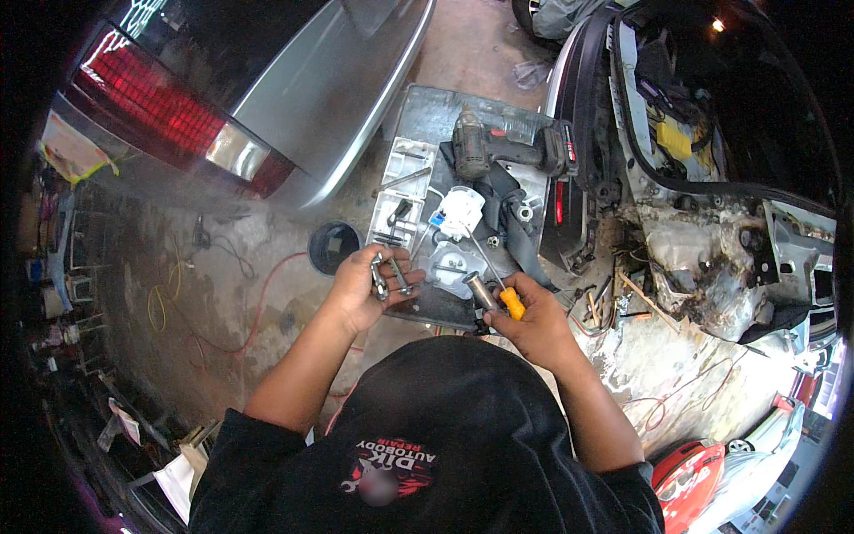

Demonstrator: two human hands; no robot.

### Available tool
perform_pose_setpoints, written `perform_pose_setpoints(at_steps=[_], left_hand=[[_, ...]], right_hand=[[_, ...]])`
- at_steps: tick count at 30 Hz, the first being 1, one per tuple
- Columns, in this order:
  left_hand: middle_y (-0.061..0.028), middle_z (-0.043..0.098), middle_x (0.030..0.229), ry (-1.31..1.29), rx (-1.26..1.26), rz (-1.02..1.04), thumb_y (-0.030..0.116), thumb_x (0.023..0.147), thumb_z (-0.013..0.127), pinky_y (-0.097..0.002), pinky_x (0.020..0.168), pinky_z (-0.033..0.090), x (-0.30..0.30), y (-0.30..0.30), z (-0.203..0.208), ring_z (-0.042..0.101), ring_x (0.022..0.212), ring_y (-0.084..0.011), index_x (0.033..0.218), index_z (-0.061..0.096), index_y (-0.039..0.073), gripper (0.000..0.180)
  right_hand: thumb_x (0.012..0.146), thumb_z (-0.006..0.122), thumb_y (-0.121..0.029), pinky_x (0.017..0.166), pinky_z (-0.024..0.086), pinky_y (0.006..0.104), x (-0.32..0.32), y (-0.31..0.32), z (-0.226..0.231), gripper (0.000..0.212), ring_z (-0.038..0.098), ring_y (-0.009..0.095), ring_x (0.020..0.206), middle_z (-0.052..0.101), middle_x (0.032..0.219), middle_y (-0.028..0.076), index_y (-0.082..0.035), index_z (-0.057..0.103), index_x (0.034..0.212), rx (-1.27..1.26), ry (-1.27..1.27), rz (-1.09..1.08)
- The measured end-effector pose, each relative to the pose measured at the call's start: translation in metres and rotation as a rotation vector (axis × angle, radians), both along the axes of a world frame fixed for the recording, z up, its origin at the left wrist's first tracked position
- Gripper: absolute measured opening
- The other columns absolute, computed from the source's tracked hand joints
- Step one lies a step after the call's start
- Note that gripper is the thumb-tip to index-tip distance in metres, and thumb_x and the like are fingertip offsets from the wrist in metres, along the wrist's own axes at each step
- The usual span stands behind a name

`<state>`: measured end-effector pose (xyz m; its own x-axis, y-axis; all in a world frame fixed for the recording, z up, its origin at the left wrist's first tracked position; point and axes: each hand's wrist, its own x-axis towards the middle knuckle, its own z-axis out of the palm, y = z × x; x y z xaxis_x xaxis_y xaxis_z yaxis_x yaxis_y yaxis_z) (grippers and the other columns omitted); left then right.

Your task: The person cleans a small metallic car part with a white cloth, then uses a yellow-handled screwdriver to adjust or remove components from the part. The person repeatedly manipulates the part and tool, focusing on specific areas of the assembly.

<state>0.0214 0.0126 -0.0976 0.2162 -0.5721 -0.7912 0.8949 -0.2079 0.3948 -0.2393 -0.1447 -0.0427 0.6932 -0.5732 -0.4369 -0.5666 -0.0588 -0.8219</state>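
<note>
Palm up over the near left corner of the work table, my left hand cradles two shiny metal pieces, long and narrow; whether they are bolts or sockets I cannot tell. My right hand is closed around a screwdriver with a yellow handle, its thin shaft slanting up and left. A metal cylinder, like a long socket, sticks out of the same hand. Between the hands sits a clear dish with small parts. Beyond it lies a white plastic part with a blue piece.
A cordless impact wrench lies on the table's far side. White compartment trays line its left edge; dark straps lie right. A silver car stands left, a stripped car body right. A dark bucket and hoses are on the floor.
</note>
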Motion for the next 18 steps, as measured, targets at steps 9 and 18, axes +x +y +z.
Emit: perform_pose_setpoints(at_steps=[9, 18], left_hand=[[-0.0135, 0.072, 0.088, 0.2, -0.175, 0.095, 0.027, 0.096, 0.062, -0.0683, 0.112, 0.052, 0.002, 0.007, 0.026, 0.07, 0.124, -0.046, 0.105, 0.07, 0.003, 0.027], [-0.0148, 0.073, 0.106, 0.095, -0.235, 0.165, 0.026, 0.094, 0.062, -0.0636, 0.114, 0.053, -0.017, -0.008, 0.077, 0.068, 0.13, -0.0432, 0.103, 0.066, 0.007, 0.022]], right_hand=[[0.089, 0.087, -0.019, 0.085, 0.056, 0.0397, 0.006, -0.001, 0.008, 0.04, 0.071, 0.027, 0.088, 0.073, 0.096, 0.019, -0.004, 0.065, 0.119, -0.005, -0.027, 0.079], [0.09, 0.089, -0.016, 0.086, 0.053, 0.033, 0.027, 0.021, 0.042, 0.035, 0.062, 0.014, 0.092, 0.069, 0.097, 0.009, -0.004, 0.065, 0.112, -0.02, -0.039, 0.142]])
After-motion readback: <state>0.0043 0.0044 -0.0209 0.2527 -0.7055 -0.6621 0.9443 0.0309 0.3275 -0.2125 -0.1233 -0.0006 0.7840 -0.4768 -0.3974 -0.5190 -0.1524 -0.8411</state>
